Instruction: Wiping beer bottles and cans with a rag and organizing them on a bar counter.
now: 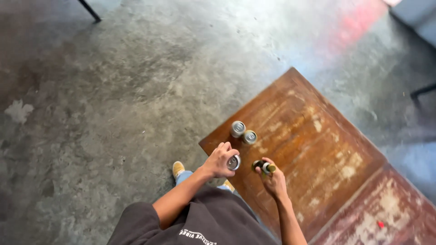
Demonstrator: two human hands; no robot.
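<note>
My left hand (220,159) is wrapped around a silver can (234,162) at the near edge of a worn brown wooden table (313,149). My right hand (273,180) grips a dark green bottle (263,166) by its neck, just right of that can. Two more silver cans (243,132) stand side by side on the table, a little beyond my hands. Both arms reach forward from my dark shirt.
Grey stained concrete floor (136,90) spreads to the left and behind the table. A second worn table surface (386,213) adjoins at lower right. A dark chair leg (89,10) shows at top left, another dark leg (422,90) at right. My yellow shoe (178,169) is below.
</note>
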